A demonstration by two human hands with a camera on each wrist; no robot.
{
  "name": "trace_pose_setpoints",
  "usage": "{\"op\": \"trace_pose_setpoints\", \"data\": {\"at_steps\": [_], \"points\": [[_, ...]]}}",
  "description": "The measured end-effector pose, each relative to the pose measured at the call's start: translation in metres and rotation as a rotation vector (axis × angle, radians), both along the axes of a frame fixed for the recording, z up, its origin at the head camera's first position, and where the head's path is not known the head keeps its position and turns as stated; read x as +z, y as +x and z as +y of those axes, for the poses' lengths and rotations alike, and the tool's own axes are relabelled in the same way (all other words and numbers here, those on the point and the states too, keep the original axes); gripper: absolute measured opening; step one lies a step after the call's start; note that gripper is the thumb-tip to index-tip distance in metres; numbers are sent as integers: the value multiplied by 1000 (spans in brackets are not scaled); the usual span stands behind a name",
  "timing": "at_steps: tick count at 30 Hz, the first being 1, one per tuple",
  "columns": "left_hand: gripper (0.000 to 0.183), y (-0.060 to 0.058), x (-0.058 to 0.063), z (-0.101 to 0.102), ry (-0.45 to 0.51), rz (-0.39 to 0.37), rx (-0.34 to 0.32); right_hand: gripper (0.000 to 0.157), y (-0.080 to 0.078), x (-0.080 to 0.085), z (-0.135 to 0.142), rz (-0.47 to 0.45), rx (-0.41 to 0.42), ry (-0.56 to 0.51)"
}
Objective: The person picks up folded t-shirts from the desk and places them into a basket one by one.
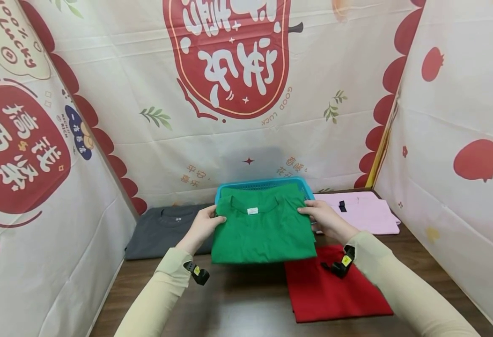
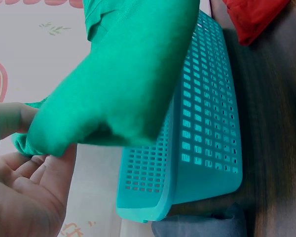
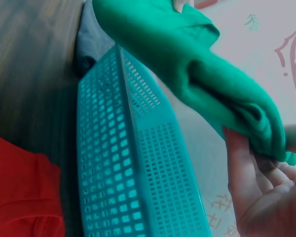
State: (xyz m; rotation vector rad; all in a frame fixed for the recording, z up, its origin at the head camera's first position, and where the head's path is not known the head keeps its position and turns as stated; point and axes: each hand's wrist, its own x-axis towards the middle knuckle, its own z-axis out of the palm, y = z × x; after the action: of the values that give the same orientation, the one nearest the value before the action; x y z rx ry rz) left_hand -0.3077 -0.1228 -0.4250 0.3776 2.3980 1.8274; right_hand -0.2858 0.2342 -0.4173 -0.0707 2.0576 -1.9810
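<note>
1. Green crew-neck tee (image 1: 263, 238): folded to a neat rectangle, plain bright green, smooth front w/ faint creases; neckband curves along far end.
2. Small white label (image 1: 252, 211) sits at mid-neckline.
3. Wrist views: several layers; edges soft & rounded, w/ a dark hollow btwn folds, esp. on R side. More green cloth shows beyond collar; can't tell if it's the same tee.
4. Tee's location: held up off the desk (image 1: 246, 318), at & above the near rim of the turquoise mesh basket (image 2: 204, 180).
5. L hand (image 1: 202, 228): grip pinching tee's L edge, thumb on top, fingers below.
6. R hand (image 1: 327, 219): grip pinching R edge, same way, so tee hangs btwn both.
7. Around: dark grey tee (image 1: 158, 238) folded, L of basket; pink tee (image 1: 370, 215) w/ black label, R of basket; folded red garment (image 1: 334, 299) nearer the person, R of centre.
</note>
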Motion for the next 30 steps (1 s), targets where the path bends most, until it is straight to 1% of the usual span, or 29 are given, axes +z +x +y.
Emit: {"op": "trace_pose_setpoints", "data": {"at_steps": [3, 7, 10, 13, 19, 21, 23, 26, 28, 30], "points": [[43, -3, -1, 0, 15, -16, 7, 71, -4, 1, 1, 2, 13, 4], [42, -6, -3, 1, 31, -28, 19, 73, -10, 0, 0, -2, 1, 22], [42, -8, -4, 2, 38, -45, 17, 72, -13, -3, 0, -8, -20, 43], [44, -9, -5, 4, 40, -57, 18, 71, -16, -4, 0, -11, -19, 52], [41, -13, -6, 5, 53, -64, 43, 70, -21, -6, 0, 2, -22, 40], [41, -15, -4, 4, 51, -79, 35, 70, -22, -6, -1, 0, -24, 38], [43, -10, 4, 4, 44, -87, 15, 70, -22, -5, -1, -3, -23, 37], [43, -12, 4, 5, 38, -86, 10, 71, -24, -5, -2, -13, -29, 44], [41, -14, 2, 6, 40, -67, 21, 70, -26, -5, -1, -20, -37, 53], [38, -21, -5, 7, 39, -51, 38, 70, -28, -5, 0, -27, -44, 66]]}}
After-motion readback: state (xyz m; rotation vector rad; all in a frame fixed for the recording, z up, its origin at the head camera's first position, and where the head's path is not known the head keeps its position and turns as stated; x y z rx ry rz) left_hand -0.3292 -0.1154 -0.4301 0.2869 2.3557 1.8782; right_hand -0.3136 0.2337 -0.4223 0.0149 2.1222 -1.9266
